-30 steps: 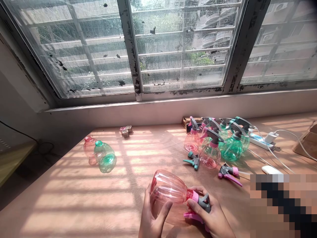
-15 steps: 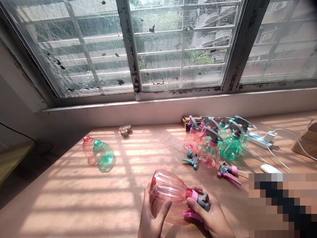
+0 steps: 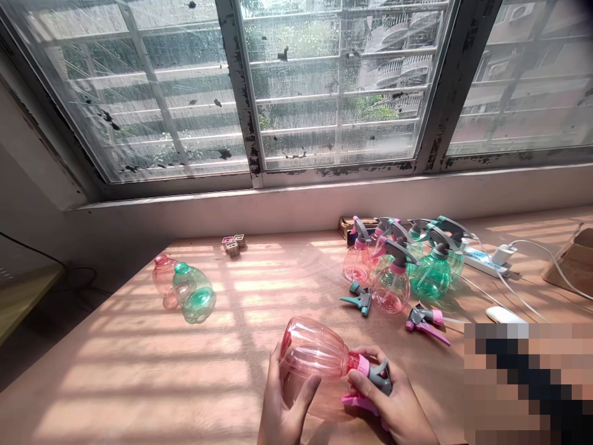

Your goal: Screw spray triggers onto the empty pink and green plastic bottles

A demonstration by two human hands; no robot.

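Observation:
A clear pink spray bottle (image 3: 315,352) lies tilted on its side between my two hands, its neck toward the right. My left hand (image 3: 293,395) is wrapped round the bottle's body near its base. At the neck, my right hand (image 3: 389,395) grips the pink collar of the grey and pink spray head (image 3: 377,374), whose pink trigger hangs below. Just beyond my right hand lie a loose pink and grey spray head (image 3: 424,318) and a loose teal and grey spray head (image 3: 360,300).
Several pink and green spray bottles with heads (image 3: 391,287) stand at the back right. A green bottle (image 3: 197,293) and a pink bottle (image 3: 163,275), both headless, are at the left. Small blocks (image 3: 232,245), a power strip (image 3: 486,261), a white mouse (image 3: 504,315) and a cardboard box (image 3: 572,262) are also on the table.
The camera view has shifted very slightly. Both hands keep the same hold on the pink spray bottle.

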